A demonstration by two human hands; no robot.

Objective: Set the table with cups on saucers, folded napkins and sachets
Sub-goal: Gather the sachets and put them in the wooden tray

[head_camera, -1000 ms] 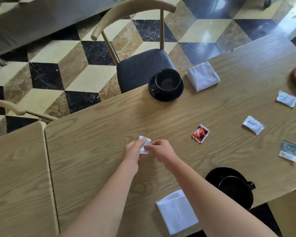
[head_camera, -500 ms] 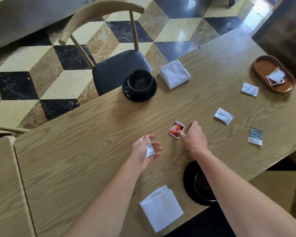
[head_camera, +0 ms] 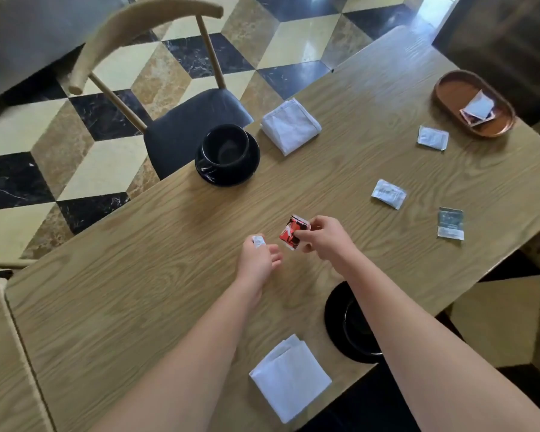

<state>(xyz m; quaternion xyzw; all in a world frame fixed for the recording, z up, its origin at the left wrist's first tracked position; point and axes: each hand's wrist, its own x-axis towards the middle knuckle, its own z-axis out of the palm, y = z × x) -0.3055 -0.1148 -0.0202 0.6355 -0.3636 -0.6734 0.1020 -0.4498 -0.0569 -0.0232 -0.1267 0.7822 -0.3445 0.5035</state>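
Observation:
My right hand [head_camera: 325,238] pinches a red sachet [head_camera: 291,232] lifted just above the wooden table [head_camera: 138,291]. Close to its left, my left hand [head_camera: 258,260] holds a small white sachet [head_camera: 258,241] in its fingertips. A black cup sits on a black saucer [head_camera: 227,155] at the far edge, beside a folded white napkin [head_camera: 290,126]. Near me lies another folded napkin [head_camera: 290,377]; a second black cup and saucer [head_camera: 349,325] are partly hidden by my right forearm. Two white sachets [head_camera: 388,193] [head_camera: 433,137] and a grey-green one [head_camera: 450,222] lie to the right.
A brown oval tray [head_camera: 449,88] with more sachets stands at the far right. A wooden chair with a dark seat [head_camera: 194,120] is pushed against the far edge. A second table [head_camera: 0,369] adjoins on the left. The table's right corner is near the grey-green sachet.
My right hand left the white sachet, reached right to the red sachet and picked it up. The left hand kept the white sachet. The view shifted right, revealing the tray.

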